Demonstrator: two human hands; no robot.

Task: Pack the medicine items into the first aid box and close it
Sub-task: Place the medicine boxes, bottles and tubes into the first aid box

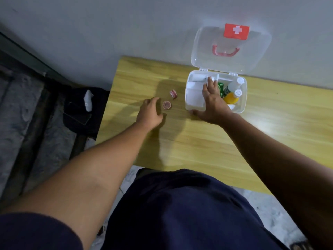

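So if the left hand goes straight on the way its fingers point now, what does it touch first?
Most likely the small round container: it lies on the table just beyond the fingertips of the left hand. The small red-and-white roll sits a little further. The hand's height above the table is unclear.

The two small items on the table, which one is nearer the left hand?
The round pink container, lying just beside the left hand; the red-and-white roll sits farther off, toward the box.

The right hand covers the middle of the open white plastic first aid box; what lies beneath its fingers cannot be seen. The green packet just beside them is half hidden, its print unreadable. The small round pink-rimmed item near the left hand's fingers is too blurred to identify.
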